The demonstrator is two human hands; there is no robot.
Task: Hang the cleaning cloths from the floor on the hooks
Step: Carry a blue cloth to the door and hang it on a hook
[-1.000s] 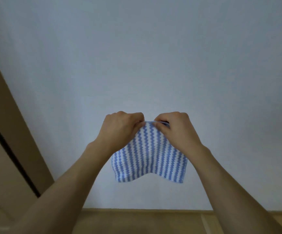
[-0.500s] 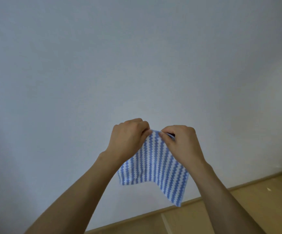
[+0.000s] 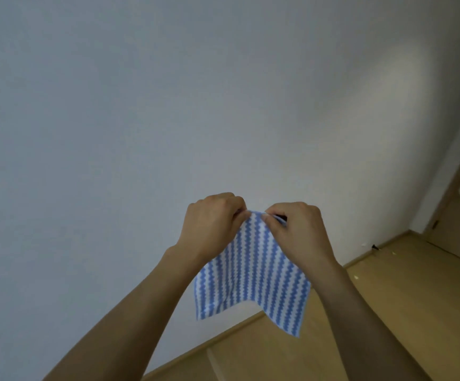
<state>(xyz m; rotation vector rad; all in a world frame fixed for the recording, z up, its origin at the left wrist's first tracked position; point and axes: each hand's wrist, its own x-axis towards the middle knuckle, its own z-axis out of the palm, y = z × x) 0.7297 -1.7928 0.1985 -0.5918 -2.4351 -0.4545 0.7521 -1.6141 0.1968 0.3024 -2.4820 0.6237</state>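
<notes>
Cloth [image 3: 252,273], blue-and-white zigzag stripe, held up in the air in front of a plain pale wall [image 3: 168,105], well clear of the floor [image 3: 388,298]. Since a second ago: view swung rightward, the door frame at the left edge gone, floor and baseboard now tilted across the lower right, a doorway showing at the far right with something pale hanging beside it, too small to identify. Cloth position between the hands unchanged; lower edge swung a little, one corner now dropping lower on the right. Probable meaning: turning to look for the hooks, none in view yet, so hanging not yet begun. Left hand [image 3: 212,224] closed, fingers curled tight, pinching the top edge of the cloth. Right hand [image 3: 296,232] likewise closed, thumb and fingertips nipped on the same top edge, almost touching the left. A small dark bit near the right fingers, possibly a hanging loop, not clear enough to say. Rest of the cloth hanging free below both wrists.
</notes>
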